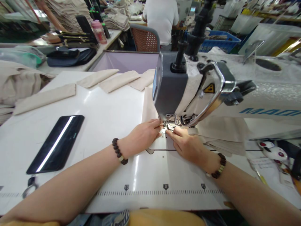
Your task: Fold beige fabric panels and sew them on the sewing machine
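My left hand (144,135) and my right hand (185,143) meet at the presser foot (168,126) of a grey and white sewing machine (188,88). Both hands' fingertips are pinched together right at the needle area. A beige fabric strip (148,106) runs from under the machine head away across the white table (98,116). What the fingers pinch is too small to make out. Each wrist wears a dark bead bracelet.
A black phone (56,142) lies at the left on the table, small scissors (29,186) near the front edge. Several beige fabric pieces (117,80) lie at the back. A person in a white shirt (161,18) sits beyond. A ruler strip (164,191) marks the front edge.
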Motion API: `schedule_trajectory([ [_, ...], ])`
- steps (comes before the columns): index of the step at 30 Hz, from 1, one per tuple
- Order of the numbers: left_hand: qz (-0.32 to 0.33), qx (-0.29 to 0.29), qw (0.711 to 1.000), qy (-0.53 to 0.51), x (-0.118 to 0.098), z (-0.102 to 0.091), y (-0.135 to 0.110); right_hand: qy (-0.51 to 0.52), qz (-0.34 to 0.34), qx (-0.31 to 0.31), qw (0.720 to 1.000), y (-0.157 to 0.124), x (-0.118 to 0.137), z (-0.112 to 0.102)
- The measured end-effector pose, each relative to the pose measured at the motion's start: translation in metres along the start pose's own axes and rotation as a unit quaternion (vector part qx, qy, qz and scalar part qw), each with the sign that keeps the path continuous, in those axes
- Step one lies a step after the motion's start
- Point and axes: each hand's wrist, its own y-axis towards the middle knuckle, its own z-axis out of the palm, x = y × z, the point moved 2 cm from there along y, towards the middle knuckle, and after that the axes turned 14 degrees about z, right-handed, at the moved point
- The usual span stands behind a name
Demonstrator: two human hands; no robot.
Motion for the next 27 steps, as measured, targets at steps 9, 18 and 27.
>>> schedule_trajectory([
  [9,0.0,0.011,1.0,0.015,0.004,0.001,0.001,0.003,0.004,-0.002,1.0,-0.001,0.001,-0.002],
  [18,-0.04,0.049,0.997,0.042,-0.007,-0.002,0.003,0.002,0.003,-0.002,1.0,0.0,0.0,0.0],
  [27,0.007,0.053,0.997,0.054,-0.021,-0.007,-0.004,0.006,-0.008,-0.015,1.0,-0.002,-0.004,0.002],
])
